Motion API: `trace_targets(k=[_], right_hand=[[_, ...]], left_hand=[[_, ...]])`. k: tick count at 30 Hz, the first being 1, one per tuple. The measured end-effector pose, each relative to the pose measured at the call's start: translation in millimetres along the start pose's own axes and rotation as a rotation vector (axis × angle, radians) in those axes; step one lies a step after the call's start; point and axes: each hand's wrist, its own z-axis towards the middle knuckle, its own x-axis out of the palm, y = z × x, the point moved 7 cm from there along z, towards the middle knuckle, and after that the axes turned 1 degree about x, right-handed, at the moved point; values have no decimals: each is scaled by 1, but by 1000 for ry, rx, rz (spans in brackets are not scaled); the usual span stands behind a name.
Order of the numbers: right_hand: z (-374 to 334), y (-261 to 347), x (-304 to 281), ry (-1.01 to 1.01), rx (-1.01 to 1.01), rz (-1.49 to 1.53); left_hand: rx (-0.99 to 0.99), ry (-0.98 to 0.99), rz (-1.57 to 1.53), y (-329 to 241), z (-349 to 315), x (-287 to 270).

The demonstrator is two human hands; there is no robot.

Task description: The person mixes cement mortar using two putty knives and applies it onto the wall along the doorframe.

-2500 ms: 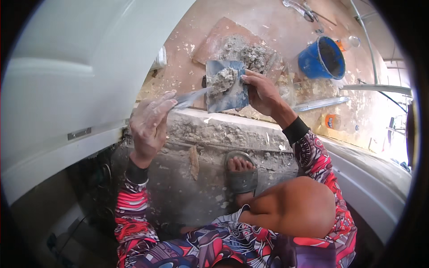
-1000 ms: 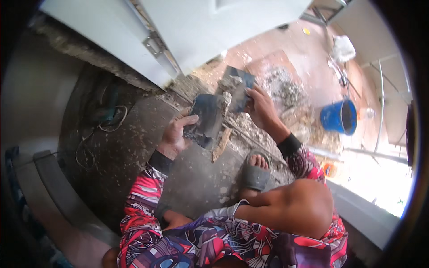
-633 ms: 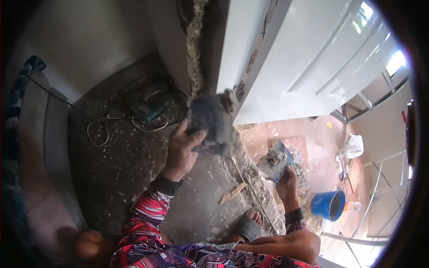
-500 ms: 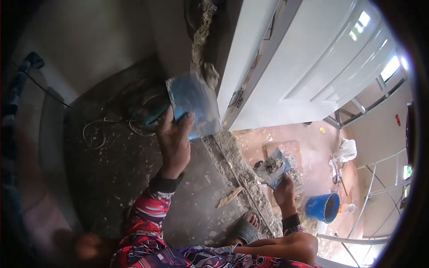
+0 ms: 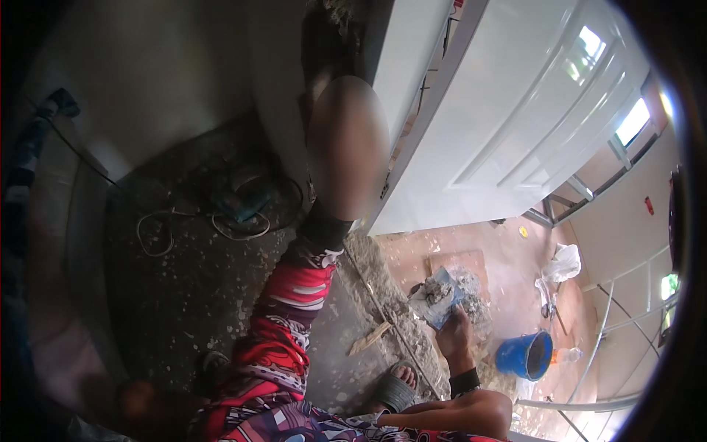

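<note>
Left of centre, a teal power tool (image 5: 247,202) lies on dark floor (image 5: 177,309); here's the left hand (image 5: 350,144), top centre by the door frame (image 5: 401,74), badly blurred, fingers and load impossible to tell. Right of centre, grey mix (image 5: 436,291) sits on the blade (image 5: 446,315), the right hand's (image 5: 456,333) fingers clamped on it, by the board (image 5: 462,259). Part-way, I'd judge: mix remains there, wall edge (image 5: 340,13) rough. Lower right, bucket (image 5: 524,355), bottle (image 5: 565,356); no writing legible.
</note>
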Motion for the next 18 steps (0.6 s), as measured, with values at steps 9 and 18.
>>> trace_targets(k=[9, 18], right_hand=[[5, 4, -43, -27, -9, 26], [4, 0, -11, -18, 15, 6]], left_hand=[[-5, 177, -107, -5, -21, 10], [30, 336, -167, -3, -40, -22]])
